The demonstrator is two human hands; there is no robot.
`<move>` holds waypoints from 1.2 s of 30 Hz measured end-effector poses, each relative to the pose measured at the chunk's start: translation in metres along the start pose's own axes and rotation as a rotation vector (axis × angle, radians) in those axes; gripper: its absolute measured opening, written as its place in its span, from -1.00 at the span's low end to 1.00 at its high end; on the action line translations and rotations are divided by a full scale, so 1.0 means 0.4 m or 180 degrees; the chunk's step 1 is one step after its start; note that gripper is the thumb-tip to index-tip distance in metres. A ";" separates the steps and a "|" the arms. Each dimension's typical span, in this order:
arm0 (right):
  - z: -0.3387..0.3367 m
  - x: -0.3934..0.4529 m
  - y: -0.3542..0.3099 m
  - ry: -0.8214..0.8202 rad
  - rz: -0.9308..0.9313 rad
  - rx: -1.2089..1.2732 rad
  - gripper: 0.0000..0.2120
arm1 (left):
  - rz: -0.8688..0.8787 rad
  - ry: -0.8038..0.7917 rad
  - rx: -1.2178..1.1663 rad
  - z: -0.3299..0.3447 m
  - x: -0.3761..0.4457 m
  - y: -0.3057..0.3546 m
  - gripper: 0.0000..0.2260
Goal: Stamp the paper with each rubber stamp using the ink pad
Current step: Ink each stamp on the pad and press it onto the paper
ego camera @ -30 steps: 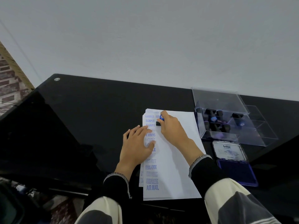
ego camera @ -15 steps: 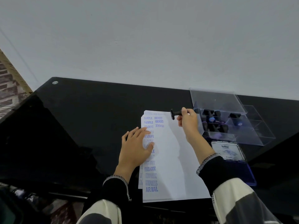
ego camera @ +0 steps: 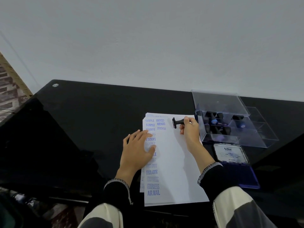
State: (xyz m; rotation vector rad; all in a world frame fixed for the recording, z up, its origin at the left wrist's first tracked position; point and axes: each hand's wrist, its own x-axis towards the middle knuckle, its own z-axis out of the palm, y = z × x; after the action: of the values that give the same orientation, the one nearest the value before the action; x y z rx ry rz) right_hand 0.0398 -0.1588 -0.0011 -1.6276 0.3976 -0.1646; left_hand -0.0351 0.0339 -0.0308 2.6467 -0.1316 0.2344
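Observation:
White paper lies on the black table, its left part covered with blue stamp prints such as SAMPLE, AMENDED, FRAGILE and AIR MAIL. My left hand presses flat on the paper's left side. My right hand holds a black rubber stamp by its handle, lifted above the paper's upper right, its face turned to the left. An open blue ink pad sits to the right of the paper, its lid folded back. Several more stamps lie in a clear plastic box.
The clear box stands at the back right with its lid raised against the white wall. The table's front edge runs just below the paper. A patterned floor shows past the table's left edge.
My right hand has lifted the stamp off the paper and carried it right, toward the clear box, leaving a FRAGILE print. My left hand has stayed flat on the paper.

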 end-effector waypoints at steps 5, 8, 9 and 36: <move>0.006 -0.004 0.002 0.0006 -0.0120 -0.0179 -0.82 | 0.0008 -0.0052 0.0024 0.003 0.002 -0.003 -0.61; 0.001 -0.020 -0.005 -0.0113 -0.0166 -0.0193 -0.84 | 0.0072 -0.0008 -0.0002 0.002 0.001 -0.003 -0.63; -0.003 -0.029 -0.008 -0.0176 -0.0175 -0.0141 -0.85 | 0.0101 0.0003 -0.0028 0.002 0.001 -0.003 -0.66; -0.553 -0.209 0.020 -0.0035 -0.1105 -0.1683 -0.90 | 0.1103 -0.0457 -0.0709 0.189 -0.079 0.384 -0.68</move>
State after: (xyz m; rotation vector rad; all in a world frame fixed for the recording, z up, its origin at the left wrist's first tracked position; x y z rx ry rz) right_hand -0.1141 -0.3366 0.0244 -2.2137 0.1484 -0.3320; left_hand -0.0760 -0.1353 -0.0331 2.4028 -0.6287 0.1323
